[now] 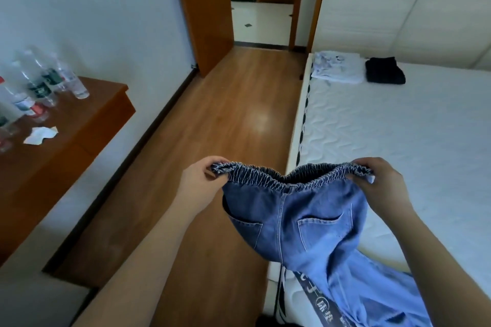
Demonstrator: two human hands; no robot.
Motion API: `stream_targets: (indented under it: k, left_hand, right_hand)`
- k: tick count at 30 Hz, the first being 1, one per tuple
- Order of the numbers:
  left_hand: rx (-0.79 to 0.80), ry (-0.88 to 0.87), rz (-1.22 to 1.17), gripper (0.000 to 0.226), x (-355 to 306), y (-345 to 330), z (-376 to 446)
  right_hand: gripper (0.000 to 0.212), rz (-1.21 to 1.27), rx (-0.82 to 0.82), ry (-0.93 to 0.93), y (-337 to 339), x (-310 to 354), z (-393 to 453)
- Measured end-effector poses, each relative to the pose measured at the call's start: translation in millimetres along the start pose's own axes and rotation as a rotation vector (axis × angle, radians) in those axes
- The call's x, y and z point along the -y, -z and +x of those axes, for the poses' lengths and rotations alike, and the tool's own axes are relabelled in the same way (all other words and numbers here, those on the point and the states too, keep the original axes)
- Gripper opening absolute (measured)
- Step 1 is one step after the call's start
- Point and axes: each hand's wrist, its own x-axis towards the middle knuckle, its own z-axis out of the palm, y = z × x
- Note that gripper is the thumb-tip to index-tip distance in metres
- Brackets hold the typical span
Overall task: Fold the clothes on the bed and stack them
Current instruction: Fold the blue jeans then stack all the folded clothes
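Bedroom setting, viewed from above the hands, with wood floor at centre and a bare white mattress (398, 141) along the right. Each grip is closed on the elastic waistband of a pair of blue denim trousers (305, 223): the left hand (202, 180) pinches its left end, the right hand (380, 183) its right end, fingers curled over the gathered hem. The waistband is held roughly level between the two hands, sagging slightly at its middle, above the near edge of the bed. From this line the long axis of the garment falls downward and toward the lower right, the legs trailing over the mattress edge and out of view. The mattress lies nearer the right hand, so laying the trousers flat is judged to call for a rightward carry. At the far end of the bed a folded white garment (337, 70) and a folded dark garment (385, 70) are seen just beside each other. A brown desk (87, 125) bearing plastic bottles (39, 82) stands at left.
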Motion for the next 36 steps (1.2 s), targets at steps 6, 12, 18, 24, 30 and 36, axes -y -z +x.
stream_targets:
  k: [6,12,18,24,30,36]
  left_hand:
    - [0.043,-0.080,0.023,0.022,1,-2,62]
    - [0.118,-0.140,-0.061,0.027,-11,-21,124]
    - [0.252,-0.245,-0.146,0.025,-15,-32,182]
    - [0.458,-0.361,-0.149,0.019,-8,-29,239]
    - [0.564,-0.414,-0.122,0.012,-11,-35,279]
    - [0.630,-0.471,-0.077,0.011,-27,-67,308]
  right_hand:
    - [0.029,0.027,0.051,-0.034,-4,2,20]
    - [0.019,0.029,-0.033,-0.165,-11,7,8]
    - [0.017,-0.001,-0.150,-0.366,-30,28,0]
    - [0.018,-0.064,-0.215,-0.530,-55,64,-13]
    - [0.015,-0.137,-0.314,-0.615,-64,80,-22]
    - [0.022,-0.171,-0.430,-0.749,-63,77,-24]
